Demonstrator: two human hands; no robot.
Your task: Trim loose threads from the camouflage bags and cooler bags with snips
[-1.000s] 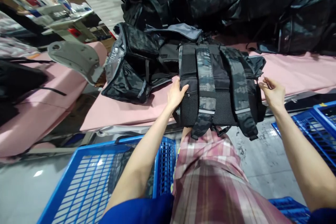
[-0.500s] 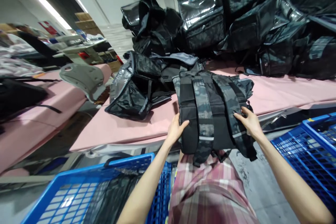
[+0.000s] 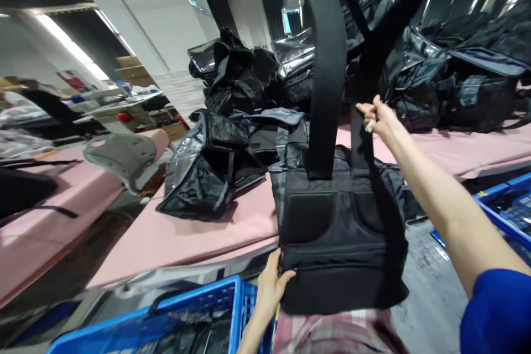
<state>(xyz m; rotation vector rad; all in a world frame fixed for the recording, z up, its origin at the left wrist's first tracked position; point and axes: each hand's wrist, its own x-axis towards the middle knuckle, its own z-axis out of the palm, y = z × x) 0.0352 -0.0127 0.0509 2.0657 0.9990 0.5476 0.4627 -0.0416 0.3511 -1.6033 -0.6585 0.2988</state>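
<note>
A black backpack (image 3: 336, 254) with camouflage side panels sits in front of me, its padded back facing me. My left hand (image 3: 271, 282) grips its lower left edge, thumb on the front and fingers behind. Both shoulder straps (image 3: 327, 72) stand up in the air above the pack, the upper parts blurred. Beside the right-hand strap is my right hand (image 3: 377, 113), fingers apart and pointing left, with something small and white at a finger. The strap does not appear to be held.
A pink-covered table (image 3: 232, 232) carries an open camouflage bag (image 3: 203, 177) to the left and piled dark bags (image 3: 468, 88) at the back. Blue crates (image 3: 199, 301) stand low on the left and right. A grey chair back (image 3: 120, 157) is by the left table.
The shoulder straps, which lay down over the pack, are now flung upward, baring the back panel. My right hand has risen from the pack's right side; my left remains at its left edge.
</note>
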